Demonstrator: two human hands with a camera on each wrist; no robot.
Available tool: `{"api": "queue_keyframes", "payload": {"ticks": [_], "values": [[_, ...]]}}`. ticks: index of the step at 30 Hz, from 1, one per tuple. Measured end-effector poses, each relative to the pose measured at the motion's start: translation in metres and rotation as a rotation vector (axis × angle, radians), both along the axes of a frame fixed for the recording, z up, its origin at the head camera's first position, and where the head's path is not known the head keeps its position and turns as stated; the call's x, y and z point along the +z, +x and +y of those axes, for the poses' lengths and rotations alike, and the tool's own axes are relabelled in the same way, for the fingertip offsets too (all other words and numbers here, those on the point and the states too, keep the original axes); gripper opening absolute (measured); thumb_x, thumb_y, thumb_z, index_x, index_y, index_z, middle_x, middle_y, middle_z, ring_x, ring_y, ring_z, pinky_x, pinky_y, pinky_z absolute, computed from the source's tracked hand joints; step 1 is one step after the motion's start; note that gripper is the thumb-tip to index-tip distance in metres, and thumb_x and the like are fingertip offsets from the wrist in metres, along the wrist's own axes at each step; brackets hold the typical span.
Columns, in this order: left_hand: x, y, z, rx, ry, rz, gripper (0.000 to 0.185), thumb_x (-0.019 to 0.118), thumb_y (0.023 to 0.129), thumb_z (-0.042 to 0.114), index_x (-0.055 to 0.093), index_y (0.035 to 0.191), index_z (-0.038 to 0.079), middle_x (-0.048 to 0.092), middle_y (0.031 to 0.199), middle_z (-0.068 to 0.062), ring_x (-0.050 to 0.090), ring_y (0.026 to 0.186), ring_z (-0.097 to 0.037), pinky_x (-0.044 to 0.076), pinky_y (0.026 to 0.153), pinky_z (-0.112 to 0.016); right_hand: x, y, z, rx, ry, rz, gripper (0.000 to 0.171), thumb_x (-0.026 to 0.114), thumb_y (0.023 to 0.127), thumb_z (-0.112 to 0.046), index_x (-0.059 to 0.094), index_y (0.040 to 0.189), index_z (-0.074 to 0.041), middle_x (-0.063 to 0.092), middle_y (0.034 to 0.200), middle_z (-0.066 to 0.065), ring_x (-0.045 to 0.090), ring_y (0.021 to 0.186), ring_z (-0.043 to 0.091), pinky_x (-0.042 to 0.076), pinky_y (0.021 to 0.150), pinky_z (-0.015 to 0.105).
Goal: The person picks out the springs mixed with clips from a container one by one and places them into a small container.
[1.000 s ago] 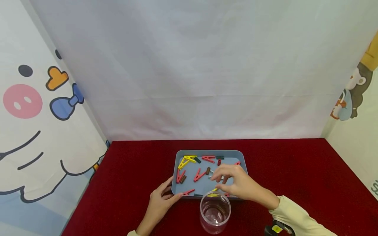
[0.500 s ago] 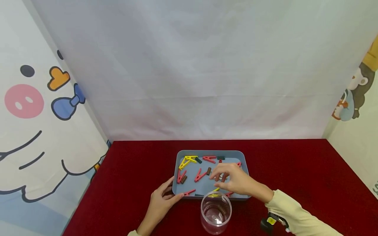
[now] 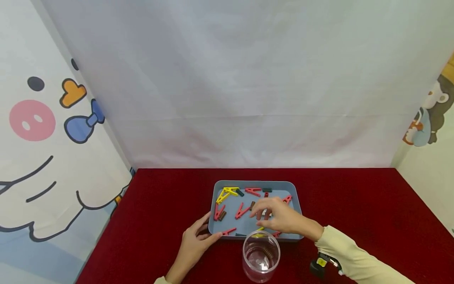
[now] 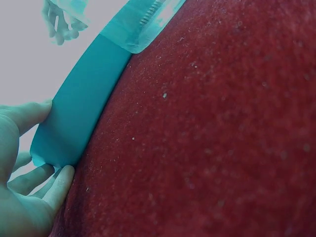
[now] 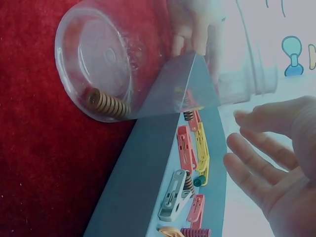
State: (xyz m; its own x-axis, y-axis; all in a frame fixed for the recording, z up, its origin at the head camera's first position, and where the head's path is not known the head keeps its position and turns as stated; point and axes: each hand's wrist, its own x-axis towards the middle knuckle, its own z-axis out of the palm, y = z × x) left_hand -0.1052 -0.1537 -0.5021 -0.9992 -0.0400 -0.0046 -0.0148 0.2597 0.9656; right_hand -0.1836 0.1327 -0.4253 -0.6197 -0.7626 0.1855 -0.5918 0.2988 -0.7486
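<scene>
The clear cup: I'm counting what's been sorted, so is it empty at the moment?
No, the clear cup holds one brown coil spring lying at its bottom edge.

A red-clothed table (image 3: 354, 205) carries a blue tray (image 3: 298, 197) and a clear cup (image 3: 260, 256).
</scene>
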Motion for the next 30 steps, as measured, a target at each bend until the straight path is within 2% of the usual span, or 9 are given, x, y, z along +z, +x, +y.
{"api": "queue_keyframes", "payload": {"ticks": [7, 14, 26, 30], "values": [[0.0, 0.001, 0.0, -0.003, 0.005, -0.001, 0.071, 0.084, 0.088, 0.022, 0.053, 0.151, 0.009, 0.059, 0.144, -0.02, 0.064, 0.12, -0.031, 0.058, 0.085, -0.026, -0.005, -0.005, -0.004, 0.041, 0.012, -0.004, 0.017, 0.077, 0.087, 0.006, 0.076, 0.103, -0.001, 0.071, 0.101, 0.016, 0.066, 0.084, 0.006, 0.059, 0.071, 0.024], [0.001, 0.002, 0.002, 0.023, 0.011, 0.001, 0.071, 0.086, 0.086, 0.021, 0.055, 0.149, 0.009, 0.062, 0.138, -0.018, 0.065, 0.118, -0.029, 0.059, 0.084, -0.027, -0.01, -0.009, -0.007, 0.074, 0.024, -0.018, 0.02, 0.078, 0.087, 0.004, 0.077, 0.106, -0.001, 0.072, 0.104, 0.015, 0.066, 0.083, 0.006, 0.059, 0.07, 0.024], [0.002, 0.001, 0.0, 0.006, -0.001, -0.011, 0.071, 0.085, 0.087, 0.022, 0.054, 0.15, 0.009, 0.06, 0.142, -0.02, 0.064, 0.121, -0.033, 0.059, 0.086, -0.028, -0.02, -0.014, -0.017, 0.137, 0.066, 0.031, 0.024, 0.081, 0.086, -0.001, 0.077, 0.11, -0.002, 0.073, 0.105, 0.013, 0.069, 0.083, 0.017, 0.058, 0.067, 0.021], [0.002, 0.001, -0.001, -0.004, -0.005, -0.015, 0.071, 0.084, 0.088, 0.023, 0.054, 0.15, 0.009, 0.059, 0.142, -0.02, 0.063, 0.122, -0.034, 0.059, 0.086, -0.028, -0.022, -0.016, -0.02, 0.171, 0.068, 0.057, 0.024, 0.081, 0.086, 0.0, 0.077, 0.109, -0.001, 0.074, 0.106, 0.011, 0.07, 0.082, 0.017, 0.057, 0.067, 0.019]]}}
